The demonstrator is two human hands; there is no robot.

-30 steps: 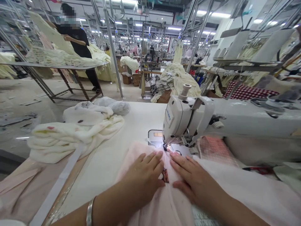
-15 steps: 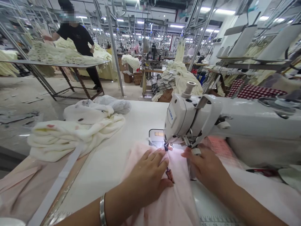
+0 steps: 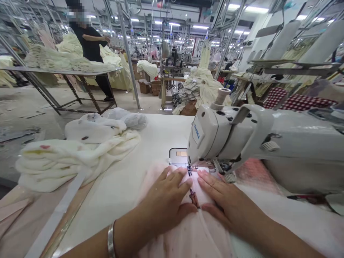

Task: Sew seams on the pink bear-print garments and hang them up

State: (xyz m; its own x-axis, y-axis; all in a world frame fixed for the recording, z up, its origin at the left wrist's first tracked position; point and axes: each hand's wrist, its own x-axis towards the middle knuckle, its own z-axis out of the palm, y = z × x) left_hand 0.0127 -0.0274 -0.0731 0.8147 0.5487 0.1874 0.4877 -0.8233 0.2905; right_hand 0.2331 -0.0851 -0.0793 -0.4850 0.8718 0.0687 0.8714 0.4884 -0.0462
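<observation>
Pale pink fabric (image 3: 199, 236) lies on the white table under the head of a sewing machine (image 3: 206, 136). My left hand (image 3: 169, 193) rests flat on it, fingers spread, left of the presser foot (image 3: 189, 171). On the other side my right hand (image 3: 225, 197) also lies flat, its fingertips near the foot. Between both hands a small printed figure (image 3: 192, 197) shows on the fabric. The needle itself is too small to make out, and the fabric beneath my palms is hidden.
Crumpled cream fabric (image 3: 67, 157) lies at the left of the white tabletop (image 3: 163, 132), with a white strip (image 3: 59, 215) running toward me. Thread cones (image 3: 285, 39) stand at the upper right. Further back, a person (image 3: 90, 46) stands behind a table (image 3: 80, 72) heaped with cloth.
My right hand has come away from the machine's side and down onto the fabric, beside the presser foot. My left hand stays nearly in place. The person behind has raised an arm.
</observation>
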